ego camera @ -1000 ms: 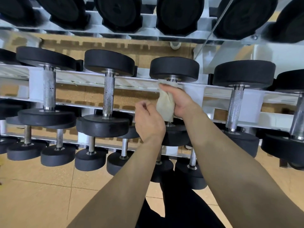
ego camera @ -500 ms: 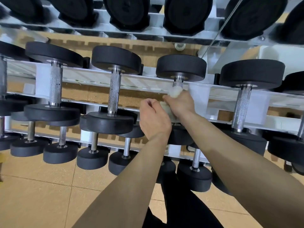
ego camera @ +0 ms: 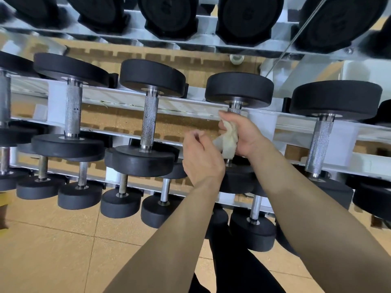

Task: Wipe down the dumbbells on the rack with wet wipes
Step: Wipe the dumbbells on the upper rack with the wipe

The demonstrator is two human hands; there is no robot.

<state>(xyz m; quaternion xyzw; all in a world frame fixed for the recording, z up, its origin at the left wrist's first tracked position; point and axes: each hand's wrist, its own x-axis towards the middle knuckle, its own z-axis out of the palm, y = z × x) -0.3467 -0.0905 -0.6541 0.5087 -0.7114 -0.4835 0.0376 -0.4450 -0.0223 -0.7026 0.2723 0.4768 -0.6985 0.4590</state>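
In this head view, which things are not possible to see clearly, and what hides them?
Head view only:
Dumbbell handle: mostly covered by the wipe and the right hand.
Left hand: its back hides whether the fingers touch the wipe.
Top-row dumbbells: cut off by the upper edge.

A single wide-angle camera worn on the person's head looks forward and steeply down at the dumbbell rack (ego camera: 127,100) from close range, its tiers bowed by the lens. The tan floor (ego camera: 53,250) fills the lower part of the view, with both forearms (ego camera: 169,240) reaching in from the bottom edge.
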